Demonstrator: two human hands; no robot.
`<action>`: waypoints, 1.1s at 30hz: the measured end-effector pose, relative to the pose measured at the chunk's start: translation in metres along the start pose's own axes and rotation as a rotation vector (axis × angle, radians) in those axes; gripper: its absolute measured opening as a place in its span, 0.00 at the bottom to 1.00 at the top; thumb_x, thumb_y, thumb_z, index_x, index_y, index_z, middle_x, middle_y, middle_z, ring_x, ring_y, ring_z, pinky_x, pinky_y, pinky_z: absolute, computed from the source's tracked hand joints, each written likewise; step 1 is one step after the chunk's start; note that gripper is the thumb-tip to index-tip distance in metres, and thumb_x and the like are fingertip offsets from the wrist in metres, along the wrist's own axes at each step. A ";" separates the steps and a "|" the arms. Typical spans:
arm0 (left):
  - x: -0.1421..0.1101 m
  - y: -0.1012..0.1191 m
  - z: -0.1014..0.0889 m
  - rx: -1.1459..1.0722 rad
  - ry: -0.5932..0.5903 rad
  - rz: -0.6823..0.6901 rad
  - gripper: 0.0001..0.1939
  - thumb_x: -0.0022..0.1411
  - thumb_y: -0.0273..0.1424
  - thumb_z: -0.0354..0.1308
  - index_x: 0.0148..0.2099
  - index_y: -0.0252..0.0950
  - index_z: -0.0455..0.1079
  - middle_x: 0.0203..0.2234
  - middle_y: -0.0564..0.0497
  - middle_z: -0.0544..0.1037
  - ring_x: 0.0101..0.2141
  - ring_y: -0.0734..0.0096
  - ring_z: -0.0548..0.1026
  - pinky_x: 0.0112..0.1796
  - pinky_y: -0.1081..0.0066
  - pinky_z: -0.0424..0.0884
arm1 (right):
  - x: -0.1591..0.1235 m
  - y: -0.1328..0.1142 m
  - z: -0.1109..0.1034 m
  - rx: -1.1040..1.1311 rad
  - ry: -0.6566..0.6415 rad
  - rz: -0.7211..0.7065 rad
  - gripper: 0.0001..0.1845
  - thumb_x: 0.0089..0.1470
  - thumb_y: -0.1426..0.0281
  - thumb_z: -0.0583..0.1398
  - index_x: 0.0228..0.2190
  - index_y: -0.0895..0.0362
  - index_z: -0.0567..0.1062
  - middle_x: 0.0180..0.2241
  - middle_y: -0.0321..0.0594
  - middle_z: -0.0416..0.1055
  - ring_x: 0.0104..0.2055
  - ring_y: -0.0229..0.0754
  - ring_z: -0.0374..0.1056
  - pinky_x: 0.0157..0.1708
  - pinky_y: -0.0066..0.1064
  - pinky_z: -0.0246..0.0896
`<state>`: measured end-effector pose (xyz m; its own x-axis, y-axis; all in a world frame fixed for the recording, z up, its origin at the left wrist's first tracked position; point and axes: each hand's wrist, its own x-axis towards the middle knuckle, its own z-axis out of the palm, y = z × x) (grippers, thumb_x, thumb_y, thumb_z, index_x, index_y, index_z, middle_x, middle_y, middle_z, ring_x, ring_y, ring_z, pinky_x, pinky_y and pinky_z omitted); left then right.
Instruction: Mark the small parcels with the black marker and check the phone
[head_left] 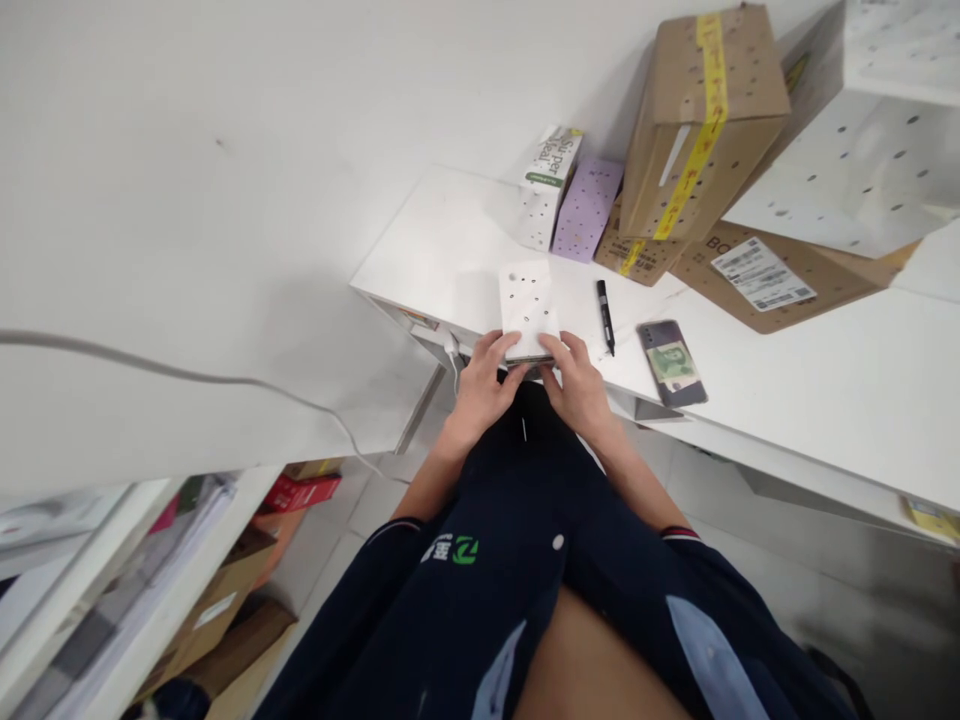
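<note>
A small white box with dark dots lies on the white table at its near edge. My left hand grips the box's near left corner with curled fingers. My right hand grips its near right corner, thumb on top. Both hands hold the near end of the box, which rests flat on the table. A black pen lies just right of the box, and beyond it a phone with a green banknote under its case.
A white dotted carton and a lilac dotted box stand at the table's back. Brown cardboard boxes with yellow tape are stacked to the right. A cable runs on the left. Shelves with files and boxes stand lower left.
</note>
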<state>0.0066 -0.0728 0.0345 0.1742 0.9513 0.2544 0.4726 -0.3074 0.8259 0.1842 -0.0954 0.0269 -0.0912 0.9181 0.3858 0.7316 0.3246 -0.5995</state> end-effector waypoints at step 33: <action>-0.010 -0.045 0.012 -0.945 0.353 -0.614 0.32 0.51 0.34 0.68 0.58 0.47 0.65 0.50 0.50 0.75 0.43 0.65 0.77 0.38 0.69 0.76 | 0.001 0.013 0.003 0.823 0.215 0.662 0.38 0.43 0.61 0.65 0.56 0.47 0.62 0.45 0.38 0.70 0.41 0.42 0.71 0.36 0.34 0.73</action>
<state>-0.0057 -0.0689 -0.0111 -0.1778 0.9330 -0.3128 -0.4589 0.2026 0.8651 0.1917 -0.0891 0.0173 0.3348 0.9344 -0.1215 -0.0948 -0.0949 -0.9910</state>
